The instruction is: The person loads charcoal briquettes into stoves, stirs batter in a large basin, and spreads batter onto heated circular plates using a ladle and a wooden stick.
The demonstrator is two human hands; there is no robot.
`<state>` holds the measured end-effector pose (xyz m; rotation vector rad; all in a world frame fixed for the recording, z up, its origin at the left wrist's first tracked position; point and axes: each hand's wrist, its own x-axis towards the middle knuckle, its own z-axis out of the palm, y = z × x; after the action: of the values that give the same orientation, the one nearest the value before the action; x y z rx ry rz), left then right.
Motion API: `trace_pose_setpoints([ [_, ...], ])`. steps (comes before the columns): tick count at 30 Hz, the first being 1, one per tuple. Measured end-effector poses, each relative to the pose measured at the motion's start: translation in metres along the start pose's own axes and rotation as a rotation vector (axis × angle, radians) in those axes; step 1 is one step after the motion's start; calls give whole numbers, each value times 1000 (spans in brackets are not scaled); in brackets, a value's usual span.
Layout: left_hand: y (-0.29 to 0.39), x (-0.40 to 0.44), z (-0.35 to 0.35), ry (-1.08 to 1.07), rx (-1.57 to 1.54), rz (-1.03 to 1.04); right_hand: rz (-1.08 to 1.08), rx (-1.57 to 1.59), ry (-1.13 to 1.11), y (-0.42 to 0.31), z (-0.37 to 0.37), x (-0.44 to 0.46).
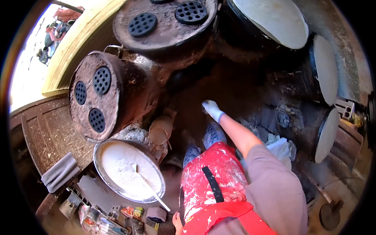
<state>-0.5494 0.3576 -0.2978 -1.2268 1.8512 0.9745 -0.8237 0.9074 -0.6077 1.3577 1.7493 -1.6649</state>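
My right hand (213, 110), in a white glove, reaches out in front of my body over the dark floor between the drums. Its fingers are small and dim, and nothing is plainly seen in them. Of my left side only a patch of bare skin shows at the bottom edge; I cannot make out a hand there. To the left stands a round tub (102, 177) of white, batter-like stuff, with a long white-handled tool (156, 196) lying in it. A tan jug-like vessel (159, 130) is beside the tub.
Clay-topped drums (88, 121) (172, 33) with black perforated discs (102, 80) stand left and ahead. Several dark drums with pale round tops (280, 21) curve round to the right. A grey cloth (60, 172) hangs over a wooden edge. Clear plastic bags (282, 150) lie at my right.
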Motion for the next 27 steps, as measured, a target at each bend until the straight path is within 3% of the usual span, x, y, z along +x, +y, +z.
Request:
trace_pose_setpoints([
  [4,68,-52,69,46,73,-15,297,476,111,-82,-4,76],
  [8,108,-77,125,68,102,-29,299,641,100,-140,-12,121],
  [11,139,-83,151,83,128,-40,-23,490,352,-146,-6,151],
  [12,146,-83,154,85,137,-36,84,614,340,-141,-1,162],
  [13,154,-80,155,90,146,-33,194,736,327,-135,4,170],
  [17,184,-62,145,103,194,-6,206,716,347,-137,9,164],
  [20,211,-43,123,116,244,38,164,689,383,-127,24,149],
  [26,260,-3,64,135,304,170,89,763,218,-95,86,107],
  [27,264,5,56,136,313,194,56,622,230,-94,94,102],
])
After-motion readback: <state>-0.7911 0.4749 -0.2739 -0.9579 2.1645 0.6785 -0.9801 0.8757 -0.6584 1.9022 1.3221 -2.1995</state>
